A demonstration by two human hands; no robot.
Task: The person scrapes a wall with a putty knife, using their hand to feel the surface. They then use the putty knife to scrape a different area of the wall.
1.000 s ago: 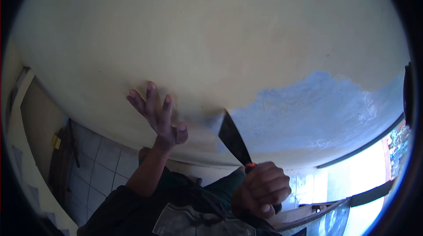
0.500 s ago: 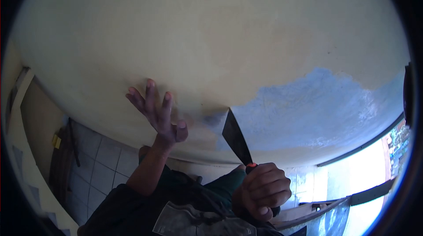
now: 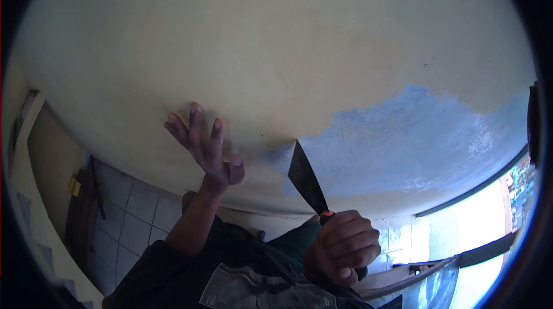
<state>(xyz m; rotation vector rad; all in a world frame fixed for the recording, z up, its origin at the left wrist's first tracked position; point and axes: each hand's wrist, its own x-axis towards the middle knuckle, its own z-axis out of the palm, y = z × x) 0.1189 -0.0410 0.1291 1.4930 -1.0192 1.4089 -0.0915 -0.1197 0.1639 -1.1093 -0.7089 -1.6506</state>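
Observation:
My right hand (image 3: 348,245) is wrapped round the dark handle of a putty knife (image 3: 306,177), low on the right of centre. The blade points up, and its tip meets the beige wall (image 3: 219,49) at the left edge of a bluish-grey bare patch (image 3: 397,142). Left of the knife, my left hand (image 3: 204,147) has its fingers spread, the fingertips at the wall surface and nothing held. The ragged border of the patch runs up and right from the blade tip.
Grey floor tiles (image 3: 133,231) show at lower left, beside a dark wooden object (image 3: 86,211) with a yellow piece (image 3: 75,186). A wooden structure (image 3: 403,280) stands at lower right, near a bright opening. Small dark marks dot the upper right wall.
The blade tip has shifted very slightly left and up along the patch edge. The view has moved a little; my left hand keeps its spread pose against the wall.

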